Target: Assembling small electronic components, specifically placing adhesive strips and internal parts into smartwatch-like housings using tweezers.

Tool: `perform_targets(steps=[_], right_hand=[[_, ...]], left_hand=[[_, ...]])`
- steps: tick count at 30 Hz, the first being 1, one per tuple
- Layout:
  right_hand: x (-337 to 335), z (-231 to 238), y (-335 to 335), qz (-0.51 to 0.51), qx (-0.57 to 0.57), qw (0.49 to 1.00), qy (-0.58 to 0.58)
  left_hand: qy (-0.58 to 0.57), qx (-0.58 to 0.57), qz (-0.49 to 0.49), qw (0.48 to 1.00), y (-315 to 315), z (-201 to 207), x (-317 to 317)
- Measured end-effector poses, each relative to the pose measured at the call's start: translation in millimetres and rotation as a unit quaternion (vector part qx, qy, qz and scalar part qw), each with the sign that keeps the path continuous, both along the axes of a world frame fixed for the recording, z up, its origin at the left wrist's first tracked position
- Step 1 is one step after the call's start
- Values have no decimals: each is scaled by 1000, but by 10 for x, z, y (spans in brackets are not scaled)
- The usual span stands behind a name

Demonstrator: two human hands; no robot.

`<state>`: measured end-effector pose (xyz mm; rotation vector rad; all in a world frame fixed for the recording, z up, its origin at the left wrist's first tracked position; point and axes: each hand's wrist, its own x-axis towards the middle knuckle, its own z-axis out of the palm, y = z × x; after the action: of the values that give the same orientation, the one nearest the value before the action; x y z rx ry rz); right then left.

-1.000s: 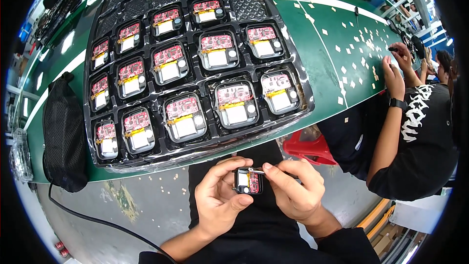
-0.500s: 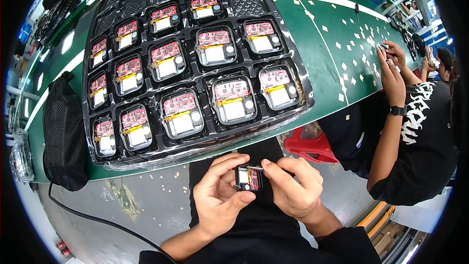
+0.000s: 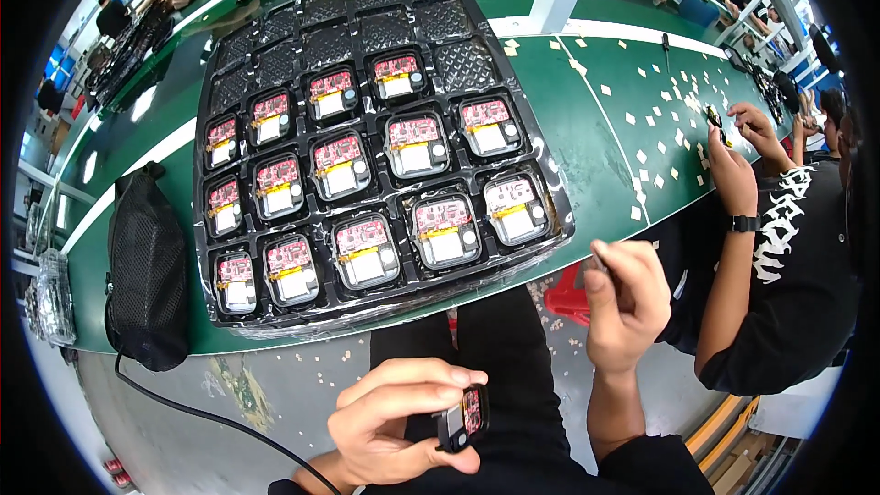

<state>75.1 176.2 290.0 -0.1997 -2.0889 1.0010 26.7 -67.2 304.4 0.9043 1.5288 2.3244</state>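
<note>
My left hand grips an open black device housing by its edges over my lap. A red circuit board and a pale block show inside it, turned partly side-on. My right hand is raised to the right, apart from the housing, in front of the table's edge. Thumb and forefinger pinch a slim grey metal tool, most of it hidden by the fingers. Ahead, a black plastic tray bears several similar housings, each with a red board, a white block and yellow tape.
The tray lies on a green table. A black mesh bag with a cable stands left of it. Small pale squares are scattered on the right, where a co-worker's hands hold a small part. A red stool stands below.
My right hand has drawn away from the housing, up and to the right, with the metal tool. My left hand has lowered and tilted the housing. The view has shifted slightly.
</note>
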Motion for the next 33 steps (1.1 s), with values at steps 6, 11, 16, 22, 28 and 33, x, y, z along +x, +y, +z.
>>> perform_targets(steps=[6,11,16,22,28,33], right_hand=[[-636,-115,430,-2,-162,987,0],[-716,-193,428,-58,-125,989,-45],[-678,-169,411,-71,-85,993,-29],[-659,-153,418,-79,-91,992,-42],[-661,-130,418,-66,-81,994,-45],[-659,-125,412,-63,-93,992,-54]], left_hand=[[261,-137,97,951,50,635,-455],[426,-309,125,841,531,1133,-1095],[458,-416,155,770,935,1132,-1642],[423,-534,126,721,1137,1071,-1794],[509,-521,136,671,1015,977,-1665],[521,-541,121,649,953,991,-1608]])
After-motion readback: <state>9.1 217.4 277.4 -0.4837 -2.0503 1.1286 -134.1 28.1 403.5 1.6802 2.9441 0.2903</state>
